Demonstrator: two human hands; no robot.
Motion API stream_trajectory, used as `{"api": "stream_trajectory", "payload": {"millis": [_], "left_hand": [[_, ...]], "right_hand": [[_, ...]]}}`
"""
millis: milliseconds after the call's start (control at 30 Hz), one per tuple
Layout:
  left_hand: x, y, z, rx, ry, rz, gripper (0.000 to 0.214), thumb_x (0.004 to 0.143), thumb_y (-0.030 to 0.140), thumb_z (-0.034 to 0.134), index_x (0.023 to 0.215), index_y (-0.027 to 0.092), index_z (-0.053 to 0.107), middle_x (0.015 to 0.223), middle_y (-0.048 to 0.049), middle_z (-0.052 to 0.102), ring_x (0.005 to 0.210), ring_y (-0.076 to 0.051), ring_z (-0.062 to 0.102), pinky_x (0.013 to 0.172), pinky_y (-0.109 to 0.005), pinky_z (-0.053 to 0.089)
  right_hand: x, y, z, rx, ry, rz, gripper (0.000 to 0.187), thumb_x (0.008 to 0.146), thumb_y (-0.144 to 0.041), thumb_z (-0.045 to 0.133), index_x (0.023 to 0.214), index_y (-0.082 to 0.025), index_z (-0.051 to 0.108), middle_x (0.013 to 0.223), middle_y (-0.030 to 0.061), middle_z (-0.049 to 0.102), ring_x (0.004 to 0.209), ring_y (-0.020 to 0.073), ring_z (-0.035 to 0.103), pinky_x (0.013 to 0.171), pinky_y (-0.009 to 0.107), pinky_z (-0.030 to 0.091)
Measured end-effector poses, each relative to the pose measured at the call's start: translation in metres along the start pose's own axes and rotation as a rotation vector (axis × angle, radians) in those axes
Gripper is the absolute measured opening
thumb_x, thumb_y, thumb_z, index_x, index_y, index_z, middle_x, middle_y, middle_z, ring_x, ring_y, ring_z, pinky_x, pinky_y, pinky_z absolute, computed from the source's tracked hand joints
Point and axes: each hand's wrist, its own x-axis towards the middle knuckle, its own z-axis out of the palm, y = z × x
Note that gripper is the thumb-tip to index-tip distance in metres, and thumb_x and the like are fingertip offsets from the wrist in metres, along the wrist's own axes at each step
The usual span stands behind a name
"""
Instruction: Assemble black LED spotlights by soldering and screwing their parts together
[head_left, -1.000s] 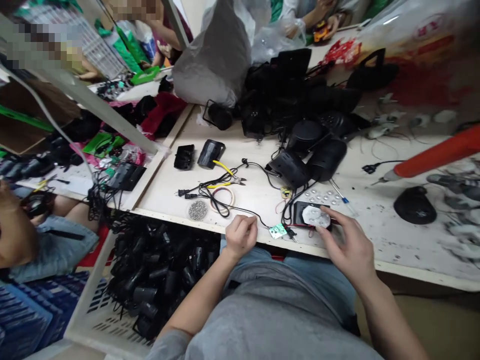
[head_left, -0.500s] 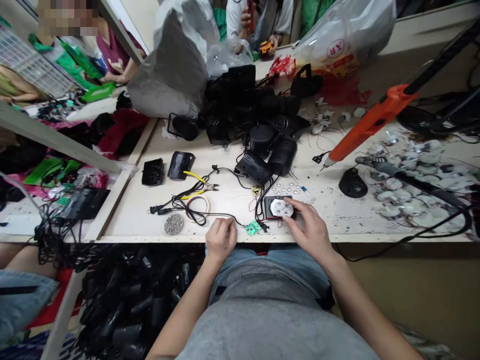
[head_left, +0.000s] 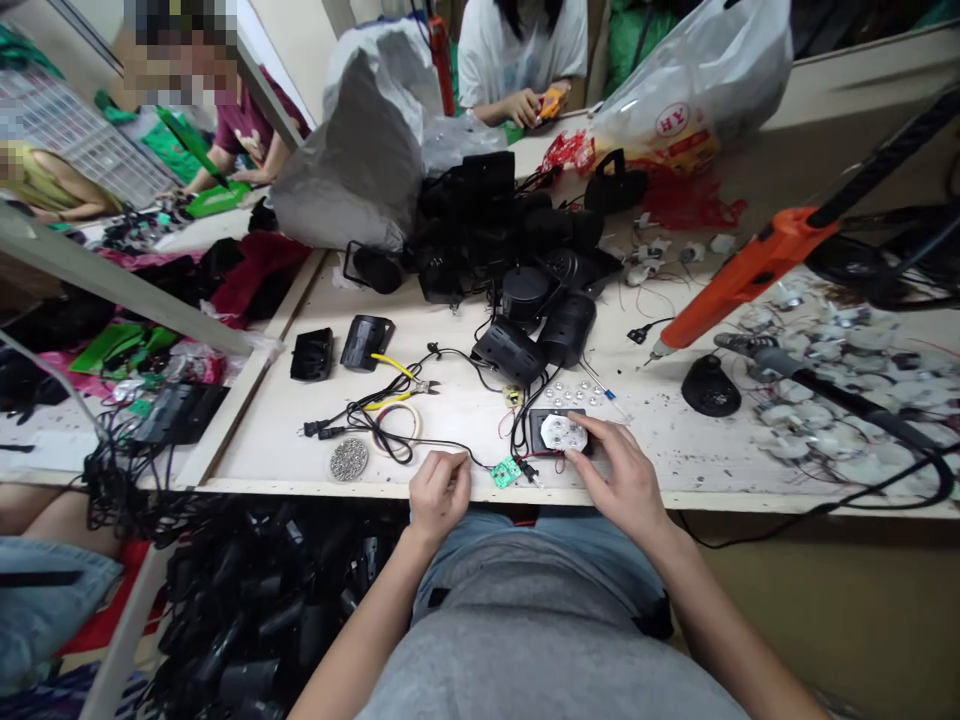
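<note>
our right hand (head_left: pixel 621 482) is half open, fingers resting on the white led disc (head_left: pixel 559 432) in the black plastic housing (head_left: pixel 538 432), near the front of the workbench (head_left: pixel 255 450); left hand (head_left: pixel 440 495) is pinched shut, prob on the thin wire (head_left: pixel 450 442), can't tell for sure. disc looks light + brittle, so we'd take it by the rim, w/ no tugging on the leads to the green pcb (head_left: pixel 506 472)

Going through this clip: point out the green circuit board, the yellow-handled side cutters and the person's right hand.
Green circuit board (head_left: pixel 506 472): head view, point on its green face.
Yellow-handled side cutters (head_left: pixel 390 366): head view, point on the upper yellow grip.
Right hand (head_left: pixel 619 480): head view, point on the back of the hand.
</note>
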Motion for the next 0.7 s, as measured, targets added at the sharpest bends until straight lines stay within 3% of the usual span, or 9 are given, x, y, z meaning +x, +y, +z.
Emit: {"api": "stream_trajectory", "payload": {"millis": [133,233,467,600,700], "left_hand": [[0.004,0.007,-0.008,-0.058,0.020,-0.089,0.010,0.092,0.011,0.060,0.093,0.019,0.065,0.073,0.0009,0.061,0.059,-0.009,0.055,0.054,-0.020,0.048],[0.007,0.007,-0.016,-0.045,-0.034,-0.075,0.012,0.092,0.011,0.059,0.096,0.020,0.065,0.079,-0.0007,0.062,0.066,-0.011,0.059,0.058,-0.021,0.050],[0.034,-0.035,-0.058,0.368,-0.345,-0.049,0.032,0.091,0.020,0.058,0.122,0.019,0.066,0.114,-0.0138,0.063,0.099,-0.027,0.058,0.086,-0.044,0.051],[0.048,-0.053,-0.063,0.450,-0.581,0.004,0.015,0.091,0.028,0.064,0.101,0.020,0.073,0.118,-0.0120,0.065,0.105,-0.030,0.056,0.089,-0.046,0.048],[0.056,-0.054,-0.060,0.356,-0.651,0.056,0.015,0.095,0.030,0.063,0.088,0.019,0.070,0.109,-0.0088,0.070,0.103,-0.026,0.059,0.090,-0.043,0.047]], "right_hand": [[0.001,0.003,-0.002,0.011,-0.002,-0.010,0.037,0.097,-0.024,0.059,0.134,-0.023,0.055,0.118,0.0094,0.071,0.105,0.0239,0.068,0.090,0.039,0.058],[0.002,0.004,-0.002,0.032,-0.006,-0.011,0.038,0.096,-0.025,0.061,0.134,-0.023,0.055,0.117,0.0091,0.072,0.105,0.0238,0.068,0.091,0.039,0.058],[0.006,0.004,-0.004,0.018,-0.030,-0.018,0.037,0.097,-0.028,0.061,0.132,-0.021,0.057,0.113,0.0092,0.072,0.101,0.0230,0.069,0.090,0.036,0.057],[0.008,0.004,-0.004,0.017,-0.024,-0.022,0.035,0.097,-0.030,0.060,0.130,-0.020,0.058,0.111,0.0088,0.073,0.098,0.0221,0.069,0.089,0.034,0.056],[0.005,0.004,-0.005,0.021,-0.021,-0.005,0.033,0.097,-0.032,0.061,0.128,-0.021,0.061,0.110,0.0083,0.073,0.096,0.0221,0.069,0.088,0.034,0.055]]}}
